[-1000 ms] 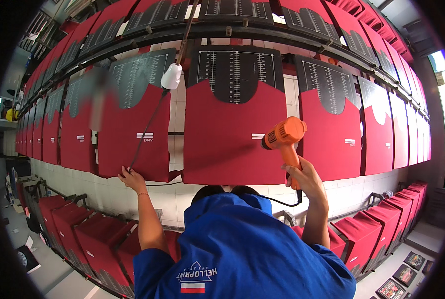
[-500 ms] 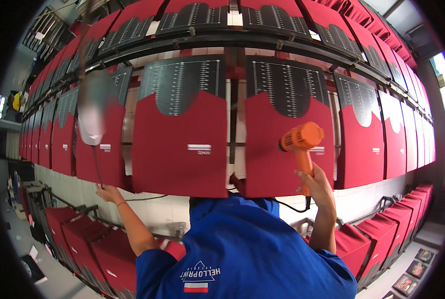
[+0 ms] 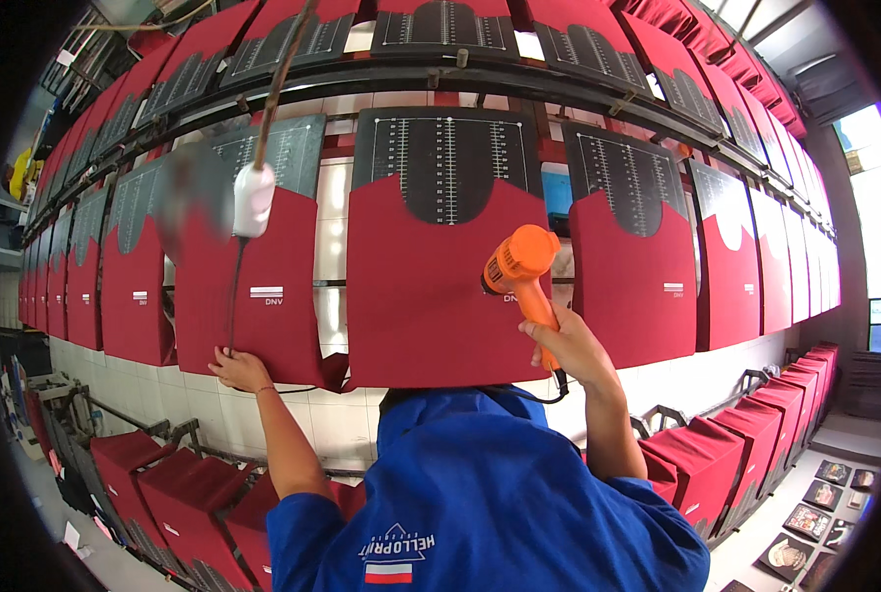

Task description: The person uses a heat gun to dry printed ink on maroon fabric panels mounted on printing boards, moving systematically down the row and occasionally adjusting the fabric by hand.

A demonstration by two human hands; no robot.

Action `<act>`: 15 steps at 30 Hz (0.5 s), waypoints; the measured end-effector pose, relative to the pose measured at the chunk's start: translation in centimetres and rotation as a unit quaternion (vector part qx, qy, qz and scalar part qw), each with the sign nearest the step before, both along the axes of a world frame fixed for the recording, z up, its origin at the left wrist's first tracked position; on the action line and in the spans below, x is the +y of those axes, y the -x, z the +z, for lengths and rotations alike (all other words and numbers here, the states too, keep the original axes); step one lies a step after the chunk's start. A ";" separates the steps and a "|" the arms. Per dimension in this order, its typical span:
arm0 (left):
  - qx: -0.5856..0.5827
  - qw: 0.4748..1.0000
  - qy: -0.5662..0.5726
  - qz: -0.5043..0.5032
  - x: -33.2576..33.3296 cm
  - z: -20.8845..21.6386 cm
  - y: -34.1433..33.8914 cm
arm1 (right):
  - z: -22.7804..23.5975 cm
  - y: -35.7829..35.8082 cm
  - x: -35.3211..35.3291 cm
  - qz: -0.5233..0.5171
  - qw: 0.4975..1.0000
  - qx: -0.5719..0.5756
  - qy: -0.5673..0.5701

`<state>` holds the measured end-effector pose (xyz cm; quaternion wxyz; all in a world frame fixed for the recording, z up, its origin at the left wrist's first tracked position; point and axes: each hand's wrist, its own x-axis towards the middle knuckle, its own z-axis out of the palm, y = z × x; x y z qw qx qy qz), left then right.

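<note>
My right hand [image 3: 577,345] is wrapped round the handle of an orange heat gun [image 3: 526,255]. Its dark nozzle points left, just over a small white print on a dark red shirt [image 3: 411,326] stretched on a black board [image 3: 450,202] with white scale marks. A cord leads from the bottom of the handle. To the left, my left hand [image 3: 241,370] has its fingers closed on a thin dark cable [image 3: 234,296], which runs up to a white plug connector [image 3: 254,200]. That connector hangs from an overhead cord [image 3: 283,79], in front of another red shirt [image 3: 273,335].
Several more boards with red shirts line both sides in a curving row, and a second row sits beyond a black rail [image 3: 401,74]. Behind me stand further red-covered boards [image 3: 707,459]. Prints lie on the floor at the lower right. A blurred smear covers part of the left side.
The shirts have shifted right in view. The heat gun has passed leftward from one shirt to the neighbouring one. My left hand keeps the cable, and the white connector now hangs nearer the middle.
</note>
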<state>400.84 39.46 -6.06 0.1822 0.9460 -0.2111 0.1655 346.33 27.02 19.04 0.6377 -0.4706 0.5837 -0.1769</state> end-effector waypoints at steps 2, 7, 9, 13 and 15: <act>0.035 0.999 0.001 0.016 -0.9 0.7 1.1 | -0.2 -0.3 0.3 -0.003 1.000 0.002 -0.001; 0.027 0.999 -0.016 0.031 -0.7 1.0 0.9 | -0.4 -0.8 0.9 -0.015 1.000 0.012 0.016; 0.049 0.998 -0.001 0.049 -0.9 1.5 1.3 | 0.2 -0.4 0.8 -0.011 1.000 0.002 0.001; 0.040 0.998 -0.005 0.046 -1.1 1.1 1.2 | -0.1 -0.7 1.0 -0.021 0.999 0.021 0.011; 0.053 0.997 -0.001 0.055 -1.1 1.0 1.3 | 0.4 -0.5 0.7 -0.010 1.000 0.022 -0.011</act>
